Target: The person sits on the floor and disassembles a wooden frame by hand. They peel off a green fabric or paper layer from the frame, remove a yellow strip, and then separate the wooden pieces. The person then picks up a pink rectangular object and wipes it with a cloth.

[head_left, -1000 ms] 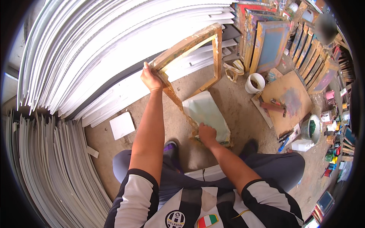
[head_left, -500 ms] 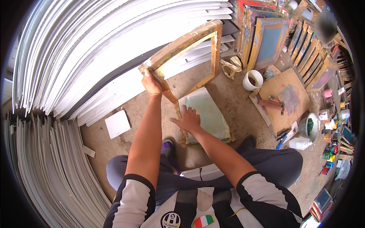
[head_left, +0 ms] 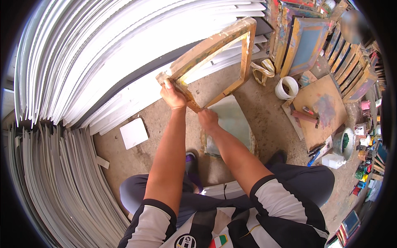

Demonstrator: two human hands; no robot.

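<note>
A paint-stained wooden screen frame (head_left: 247,53) stands tilted above the floor, its middle without mesh. My left hand (head_left: 173,96) is closed round its near left corner, thumb up along the wood. At the frame's lower corner is my right hand (head_left: 209,120), its fingers curled closed; whatever they pinch is hidden behind them. Beneath and beside that hand lies a pale greenish sheet (head_left: 235,122), mesh-like, with rough, stained edges. My right forearm covers part of the sheet.
White boards (head_left: 103,53) are stacked along the left and back. A white tile-like piece (head_left: 134,133) lies on the floor. To the right are a white bucket (head_left: 286,88), a stained board (head_left: 326,107) with a hammer (head_left: 305,117), more screen frames (head_left: 308,45) and paint containers.
My right hand has moved from over the sheet, fingers spread, up to the frame's lower corner and closed. My left hand keeps its hold on the frame. The view has shifted slightly.
</note>
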